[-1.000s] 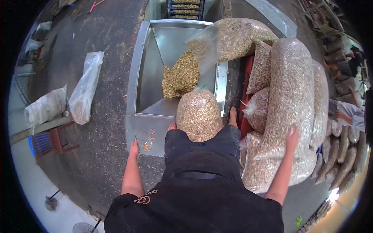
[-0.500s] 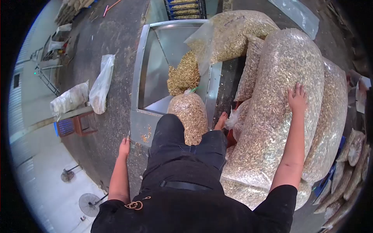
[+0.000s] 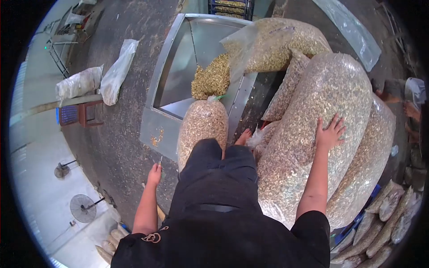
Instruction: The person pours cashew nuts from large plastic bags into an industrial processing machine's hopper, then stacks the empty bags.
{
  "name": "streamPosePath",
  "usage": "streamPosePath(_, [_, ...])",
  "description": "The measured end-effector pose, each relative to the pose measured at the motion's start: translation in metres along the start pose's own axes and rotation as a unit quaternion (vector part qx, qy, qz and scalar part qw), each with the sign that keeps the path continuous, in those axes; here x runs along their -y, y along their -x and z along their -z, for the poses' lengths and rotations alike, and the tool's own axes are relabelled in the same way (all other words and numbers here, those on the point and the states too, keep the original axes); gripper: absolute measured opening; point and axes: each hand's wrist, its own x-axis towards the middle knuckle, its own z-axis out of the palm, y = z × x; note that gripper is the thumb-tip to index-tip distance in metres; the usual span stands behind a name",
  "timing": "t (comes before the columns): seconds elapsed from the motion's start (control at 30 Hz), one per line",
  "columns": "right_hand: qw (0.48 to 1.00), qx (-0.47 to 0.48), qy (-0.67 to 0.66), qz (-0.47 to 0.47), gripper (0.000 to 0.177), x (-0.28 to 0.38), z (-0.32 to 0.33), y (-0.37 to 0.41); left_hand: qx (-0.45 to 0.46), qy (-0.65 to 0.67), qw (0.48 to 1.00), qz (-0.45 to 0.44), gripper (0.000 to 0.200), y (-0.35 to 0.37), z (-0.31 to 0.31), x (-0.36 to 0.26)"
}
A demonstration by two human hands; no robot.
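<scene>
My right hand (image 3: 330,131) lies flat with fingers spread on a large clear plastic bag (image 3: 308,178) full of pale brown flakes or chips. Over the floor to the left hangs my left hand (image 3: 154,173), closed on a small thin object (image 3: 161,159), too small to make out. A smaller filled bag (image 3: 203,125) with a green tie stands by my legs, against a metal bin (image 3: 149,120). Inside that bin lies a heap of loose flakes (image 3: 212,77). Another filled bag (image 3: 286,42) rests with its open mouth over the bin's right side.
More filled bags (image 3: 366,156) lean beside the large one. Several long sacks (image 3: 380,223) are piled at the lower right. At left are crumpled plastic bags (image 3: 118,73), a small brown stool (image 3: 91,114) and wall fans (image 3: 83,208). Another person's hand (image 3: 411,109) shows at far right.
My right hand stays on the large bag, its fingers now spread wider. My left hand still hangs closed at my side. The view has turned and shifted a little.
</scene>
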Motion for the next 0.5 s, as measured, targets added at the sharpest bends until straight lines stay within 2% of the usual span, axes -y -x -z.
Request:
streamPosePath(0.03, [1.000,0.005,0.003,-0.009,0.076,0.001,-0.001,0.000,0.033,0.007,0.999,-0.009,0.038,0.009,0.000,-0.009])
streamPosePath(0.2, [1.000,0.008,0.006,-0.008,0.076,0.002,-0.009,0.000,0.033,0.044,0.998,0.029,0.040,0.030,-0.039,-0.011])
streamPosePath(0.27, [1.000,0.003,0.014,0.003,0.076,0.000,-0.013,0.004,0.016,0.034,0.999,-0.010,0.049,0.045,-0.054,-0.017])
streamPosePath(0.4, [1.000,-0.008,0.023,0.004,0.077,0.006,-0.010,0.002,0.057,0.046,0.997,-0.001,0.049,0.064,-0.051,-0.049])
streamPosePath(0.47, [0.998,-0.056,-0.007,0.020,0.075,0.003,-0.020,0.004,0.055,-0.017,0.995,-0.078,0.046,0.060,-0.055,-0.043])
streamPosePath(0.5, [0.998,-0.055,0.001,0.020,0.075,0.002,-0.023,0.003,0.056,-0.024,0.995,-0.074,0.046,0.059,-0.051,-0.044])
